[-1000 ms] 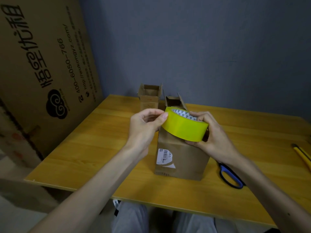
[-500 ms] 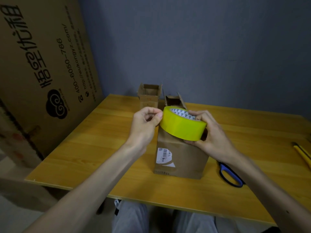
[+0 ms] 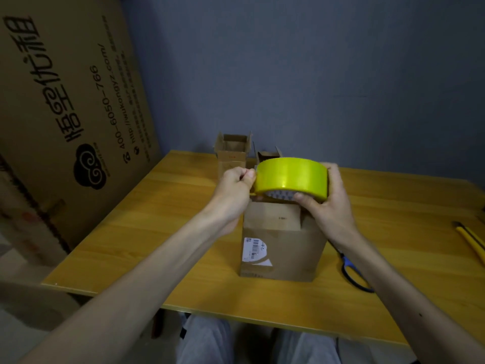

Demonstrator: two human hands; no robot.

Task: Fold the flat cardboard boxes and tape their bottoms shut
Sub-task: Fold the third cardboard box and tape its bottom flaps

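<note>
Box: the cardboard box (image 3: 283,248) stands upright on the yellow table (image 3: 157,245), barcode label on its near side.
Right hand: the right hand (image 3: 328,206) grips the yellow tape roll (image 3: 291,177) just above the box, with the thumb under it and the fingers behind.
Left hand: the left hand (image 3: 236,185) has its fingers curled, pinching at the roll's left edge.
Far edge: two small open boxes (image 3: 232,156).

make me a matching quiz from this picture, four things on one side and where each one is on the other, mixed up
Things:
1 tape roll
2 scissors
3 labelled box
4 utility knife

Places:
a at the far right edge of the table
b standing mid-table
c held up off the table
d lying flat just right of the labelled box

Pairs: 1-c; 2-d; 3-b; 4-a
</note>
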